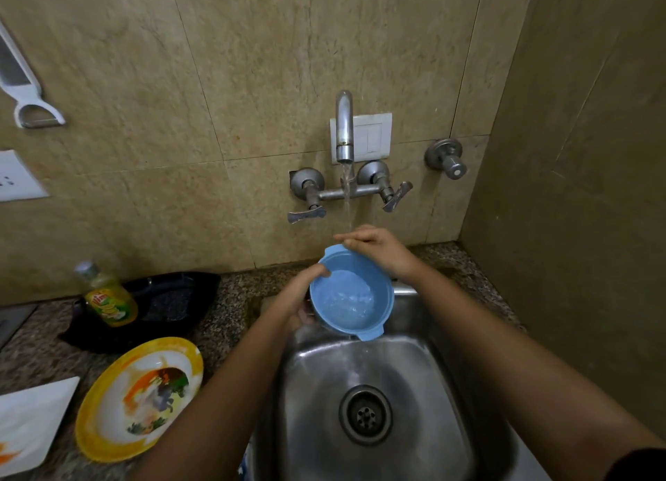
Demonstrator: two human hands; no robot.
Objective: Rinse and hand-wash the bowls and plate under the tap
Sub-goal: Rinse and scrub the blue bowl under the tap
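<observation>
A light blue plastic bowl [351,295] with small side handles is held tilted over the steel sink [425,401], with water pooled inside and spilling from its lower handle. My left hand [304,298] grips the bowl's left rim, thumb on the edge. My right hand [378,248] holds the far rim, fingers stretched along it, under the running stream from the wall tap [345,127]. A yellow-rimmed plate [140,397] with a printed picture lies on the counter to the left.
A yellow dish-soap bottle [110,297] stands by a black tray [169,300] on the granite counter. A white square dish [32,423] sits at the far left. Tap levers [396,196] and a side valve [447,160] project from the tiled wall. A peeler [25,87] hangs upper left.
</observation>
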